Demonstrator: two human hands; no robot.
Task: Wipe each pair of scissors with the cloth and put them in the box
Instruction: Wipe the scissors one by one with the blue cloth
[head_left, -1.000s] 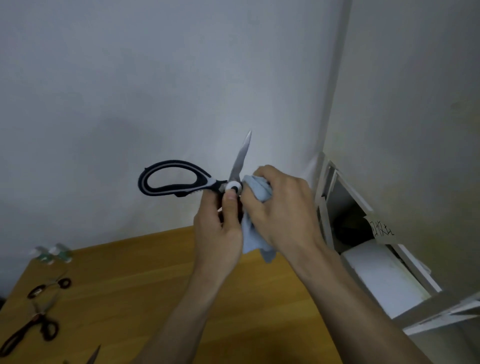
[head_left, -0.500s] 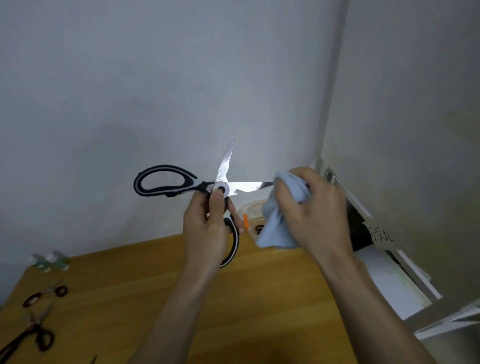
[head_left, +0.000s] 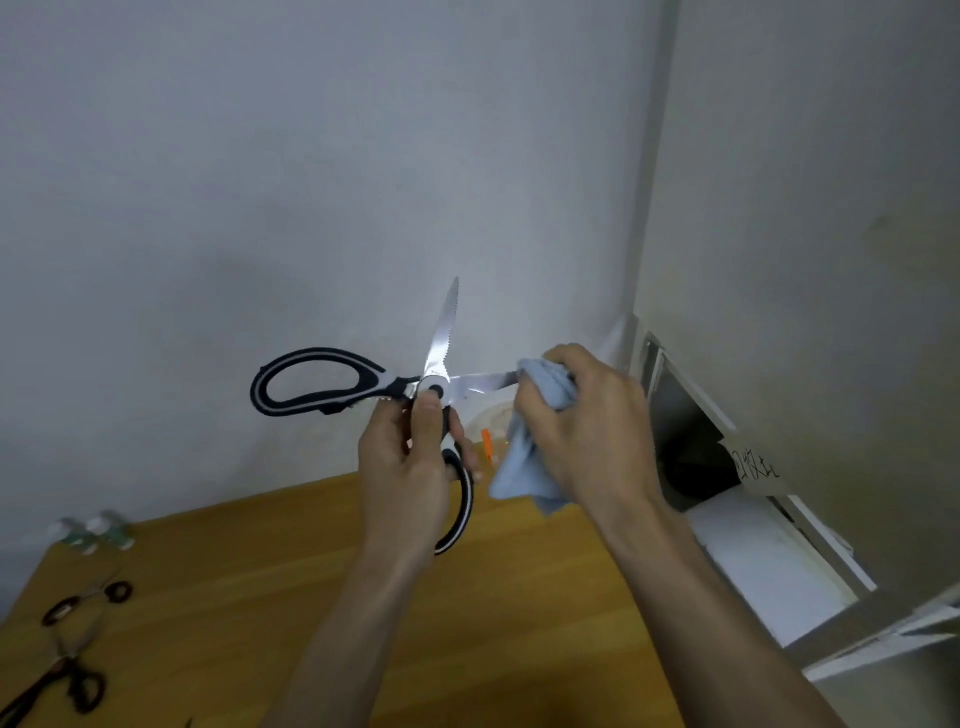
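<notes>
Your left hand (head_left: 410, 462) grips the big black-handled scissors (head_left: 415, 389) at the pivot, blades spread, above the desk (head_left: 291, 582). Your right hand (head_left: 587, 421) pinches the blue cloth (head_left: 524, 467) around one blade. Two smaller scissors (head_left: 67, 649) lie far left of them.

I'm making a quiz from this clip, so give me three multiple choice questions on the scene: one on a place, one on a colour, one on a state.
1. Where is the blue cloth?
A. on the wooden table
B. in the right hand
C. on the wall

2. The handles of the kitchen scissors are:
A. black and white
B. red
C. yellow

3. The scissors' blades are:
A. shut
B. spread apart
C. wrapped whole

Answers: B, the right hand bunches it around one blade's tip; A, black loops with white edging; B, one blade points up, the other sideways, while the left hand grips them.
</notes>
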